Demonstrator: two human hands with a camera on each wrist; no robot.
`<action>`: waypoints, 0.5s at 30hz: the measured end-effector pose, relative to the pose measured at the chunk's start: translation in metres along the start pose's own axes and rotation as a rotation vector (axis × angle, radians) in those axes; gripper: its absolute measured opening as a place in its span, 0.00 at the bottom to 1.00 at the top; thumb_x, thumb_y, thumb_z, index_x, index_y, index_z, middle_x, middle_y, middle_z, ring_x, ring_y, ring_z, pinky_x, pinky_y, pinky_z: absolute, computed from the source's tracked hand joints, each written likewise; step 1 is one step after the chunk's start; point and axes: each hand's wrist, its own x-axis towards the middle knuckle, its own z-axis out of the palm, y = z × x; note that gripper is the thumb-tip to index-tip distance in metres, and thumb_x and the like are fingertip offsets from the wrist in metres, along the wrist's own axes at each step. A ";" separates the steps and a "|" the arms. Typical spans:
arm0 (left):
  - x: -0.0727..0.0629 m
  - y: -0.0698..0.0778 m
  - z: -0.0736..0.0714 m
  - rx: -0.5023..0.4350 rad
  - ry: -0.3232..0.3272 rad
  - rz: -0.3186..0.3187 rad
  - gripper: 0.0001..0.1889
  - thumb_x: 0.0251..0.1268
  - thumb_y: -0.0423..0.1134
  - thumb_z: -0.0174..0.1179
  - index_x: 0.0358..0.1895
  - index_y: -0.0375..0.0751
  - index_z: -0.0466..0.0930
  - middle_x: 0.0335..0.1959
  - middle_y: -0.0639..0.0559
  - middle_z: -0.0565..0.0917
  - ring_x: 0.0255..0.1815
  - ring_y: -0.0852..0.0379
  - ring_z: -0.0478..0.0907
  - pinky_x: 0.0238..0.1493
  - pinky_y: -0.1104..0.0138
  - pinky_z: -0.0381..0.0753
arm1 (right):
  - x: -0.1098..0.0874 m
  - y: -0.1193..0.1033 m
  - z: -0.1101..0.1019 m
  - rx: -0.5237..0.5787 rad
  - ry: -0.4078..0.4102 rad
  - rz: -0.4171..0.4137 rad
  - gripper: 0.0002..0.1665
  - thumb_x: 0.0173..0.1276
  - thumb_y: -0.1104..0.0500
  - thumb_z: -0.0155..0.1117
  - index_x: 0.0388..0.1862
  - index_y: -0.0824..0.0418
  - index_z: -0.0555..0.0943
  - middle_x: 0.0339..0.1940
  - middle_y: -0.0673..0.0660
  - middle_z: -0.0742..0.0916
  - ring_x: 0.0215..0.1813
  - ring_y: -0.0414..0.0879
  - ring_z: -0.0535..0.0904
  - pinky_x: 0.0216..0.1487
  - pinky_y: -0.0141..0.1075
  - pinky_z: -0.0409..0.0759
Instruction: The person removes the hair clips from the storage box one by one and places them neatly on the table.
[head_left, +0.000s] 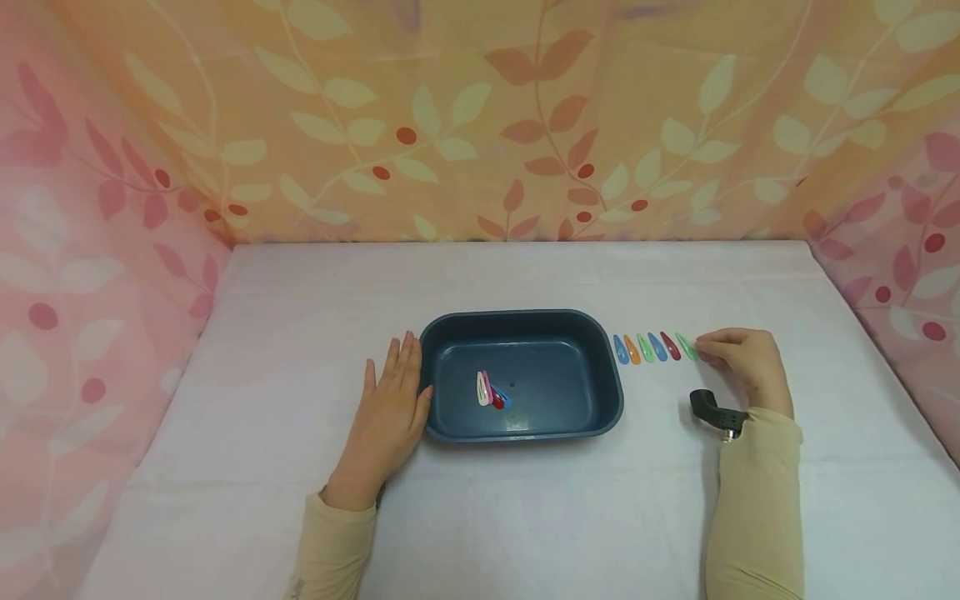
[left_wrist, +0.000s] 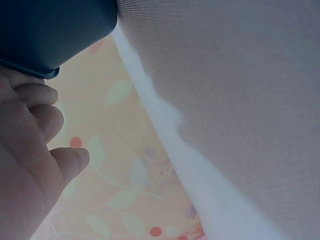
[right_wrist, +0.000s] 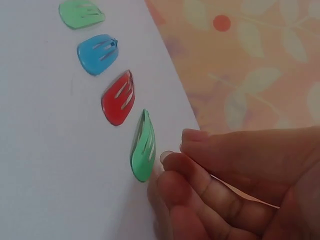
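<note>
Green clip (right_wrist: 144, 152): seen on surface (head_left: 525, 517) beside red clip (right_wrist: 118, 102) | right hand (head_left: 750, 367): grip curled, empty | left hand (head_left: 388, 417): laid straight-fingered against tray (head_left: 555, 379) | clip best handled by edge, red one undisturbed

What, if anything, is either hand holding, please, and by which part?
Nothing is held: the right hand is beside the end green clip on the table, and the left hand merely rests against the tray.

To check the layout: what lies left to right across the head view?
Left hand, blue basin, blue hair clip, orange hair clip, pale green hair clip, second blue hair clip, red hair clip, green hair clip, right hand.
</note>
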 end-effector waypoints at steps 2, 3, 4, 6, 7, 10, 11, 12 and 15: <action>0.000 0.000 0.000 0.000 0.001 0.001 0.34 0.71 0.43 0.48 0.73 0.30 0.47 0.75 0.42 0.47 0.76 0.47 0.40 0.69 0.44 0.39 | -0.001 -0.001 0.000 0.014 -0.008 0.000 0.23 0.61 0.56 0.67 0.47 0.74 0.81 0.23 0.37 0.82 0.29 0.34 0.76 0.32 0.26 0.72; 0.000 0.000 0.000 0.000 0.000 0.000 0.34 0.71 0.43 0.48 0.73 0.30 0.47 0.75 0.42 0.47 0.76 0.47 0.40 0.69 0.44 0.39 | -0.001 -0.002 0.000 0.024 -0.013 0.002 0.23 0.61 0.56 0.67 0.48 0.74 0.81 0.24 0.36 0.82 0.30 0.34 0.76 0.33 0.26 0.73; 0.000 0.000 0.000 0.000 -0.001 0.000 0.34 0.71 0.43 0.48 0.73 0.30 0.47 0.75 0.42 0.47 0.76 0.47 0.39 0.69 0.44 0.39 | -0.001 -0.003 0.000 0.032 -0.014 0.001 0.24 0.62 0.56 0.67 0.48 0.74 0.80 0.24 0.36 0.82 0.31 0.33 0.76 0.33 0.26 0.74; 0.000 0.000 0.000 -0.001 0.000 0.000 0.34 0.71 0.43 0.48 0.73 0.30 0.47 0.75 0.42 0.47 0.76 0.47 0.40 0.69 0.44 0.39 | -0.002 -0.006 0.000 0.054 -0.023 0.000 0.24 0.62 0.55 0.67 0.49 0.74 0.80 0.25 0.34 0.81 0.32 0.33 0.76 0.33 0.25 0.75; 0.000 0.000 0.000 -0.002 0.000 0.000 0.34 0.71 0.43 0.48 0.73 0.30 0.47 0.75 0.42 0.47 0.76 0.47 0.40 0.69 0.44 0.39 | -0.003 -0.008 0.000 0.064 -0.025 -0.007 0.24 0.62 0.55 0.67 0.49 0.73 0.80 0.25 0.34 0.80 0.33 0.33 0.76 0.34 0.25 0.76; 0.000 0.000 -0.001 -0.005 0.000 0.000 0.34 0.71 0.43 0.48 0.73 0.30 0.47 0.75 0.42 0.47 0.76 0.47 0.40 0.69 0.44 0.39 | -0.005 -0.013 0.000 0.115 -0.028 -0.036 0.20 0.61 0.56 0.68 0.45 0.71 0.82 0.25 0.34 0.81 0.32 0.31 0.76 0.34 0.24 0.77; 0.000 0.000 -0.001 -0.005 0.002 0.002 0.34 0.72 0.43 0.47 0.73 0.30 0.47 0.75 0.42 0.47 0.76 0.46 0.40 0.69 0.44 0.39 | -0.006 -0.015 0.000 0.142 -0.031 -0.053 0.17 0.61 0.57 0.68 0.42 0.70 0.83 0.26 0.35 0.82 0.32 0.31 0.77 0.34 0.24 0.77; 0.000 0.000 -0.001 -0.006 0.002 0.003 0.33 0.72 0.43 0.47 0.73 0.30 0.47 0.75 0.42 0.47 0.75 0.46 0.41 0.69 0.44 0.39 | -0.007 -0.017 -0.001 0.171 -0.033 -0.070 0.14 0.61 0.58 0.68 0.40 0.68 0.84 0.26 0.36 0.83 0.31 0.31 0.78 0.34 0.24 0.78; 0.000 0.000 -0.001 -0.003 0.007 0.009 0.33 0.72 0.43 0.47 0.73 0.30 0.47 0.75 0.42 0.47 0.75 0.45 0.42 0.69 0.44 0.40 | -0.011 -0.023 -0.002 0.236 -0.043 -0.118 0.07 0.62 0.60 0.67 0.35 0.65 0.86 0.27 0.41 0.85 0.31 0.31 0.79 0.34 0.24 0.79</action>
